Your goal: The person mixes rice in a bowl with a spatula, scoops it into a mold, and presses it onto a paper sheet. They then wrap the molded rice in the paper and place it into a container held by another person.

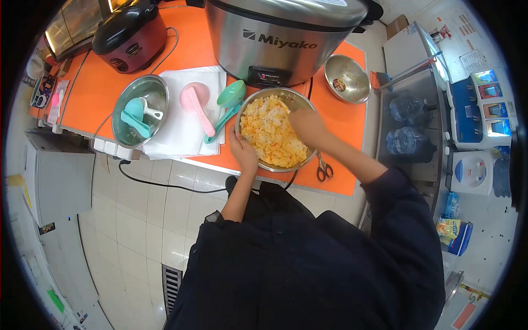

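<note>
A metal bowl (312,109) full of yellow and white rice (270,135) stands at the front of the orange table. My left hand (242,149) presses against the bowl's left rim with its fingers spread along the side. Over the bowl's right part is my right hand (306,125), its fingers closed; a pale utensil edge (282,105) shows beside them in the rice, mostly hidden. To the left, a green ladle (231,94), a teal spoon (220,125) and a pink ladle (195,100) lie around white paper sheets (171,144).
Behind the bowl stands a large Miyako cooker (275,49). Scissors (324,168) lie right of the bowl, with another metal bowl (360,82) farther back. At left are a bowl with teal scoops (155,87) and a red cooker (132,49) on the orange table (344,137).
</note>
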Action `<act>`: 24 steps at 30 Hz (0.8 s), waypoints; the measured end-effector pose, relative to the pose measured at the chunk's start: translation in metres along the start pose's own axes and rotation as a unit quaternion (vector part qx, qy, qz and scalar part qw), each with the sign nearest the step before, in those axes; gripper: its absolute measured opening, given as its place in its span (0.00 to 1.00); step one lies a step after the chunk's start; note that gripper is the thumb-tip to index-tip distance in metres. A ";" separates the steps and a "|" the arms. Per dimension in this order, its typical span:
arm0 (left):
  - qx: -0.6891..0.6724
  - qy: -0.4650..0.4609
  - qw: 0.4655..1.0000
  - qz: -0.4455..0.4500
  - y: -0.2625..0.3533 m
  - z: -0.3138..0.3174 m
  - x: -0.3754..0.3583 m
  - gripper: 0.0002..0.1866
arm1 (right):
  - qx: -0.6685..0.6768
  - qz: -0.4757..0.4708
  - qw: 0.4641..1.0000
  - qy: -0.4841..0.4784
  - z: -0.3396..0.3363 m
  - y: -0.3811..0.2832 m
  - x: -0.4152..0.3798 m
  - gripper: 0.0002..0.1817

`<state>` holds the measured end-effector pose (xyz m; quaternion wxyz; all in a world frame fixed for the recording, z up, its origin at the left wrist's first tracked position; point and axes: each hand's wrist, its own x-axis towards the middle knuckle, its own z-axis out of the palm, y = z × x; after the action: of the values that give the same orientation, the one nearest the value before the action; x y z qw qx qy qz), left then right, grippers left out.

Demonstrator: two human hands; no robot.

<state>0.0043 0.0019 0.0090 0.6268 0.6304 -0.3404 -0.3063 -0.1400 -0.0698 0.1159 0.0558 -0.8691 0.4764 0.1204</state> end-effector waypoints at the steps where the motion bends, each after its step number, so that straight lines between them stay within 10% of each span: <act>1: -0.005 0.001 1.000 -0.007 0.001 0.001 0.000 0.17 | -0.020 -0.029 0.999 0.021 -0.001 -0.015 -0.011 0.06; 13: -0.036 0.038 0.999 0.007 -0.010 0.004 0.001 0.15 | -0.339 0.038 0.936 0.083 0.058 -0.105 -0.074 0.11; 24: -0.065 0.017 0.998 0.005 -0.014 0.003 0.001 0.16 | 0.127 0.096 0.986 0.043 -0.045 0.020 -0.083 0.09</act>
<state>0.0029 -0.0004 -0.0048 0.6739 0.5913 -0.3122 -0.3143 -0.1930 -0.0225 0.1812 0.1329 -0.8098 0.5708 0.0260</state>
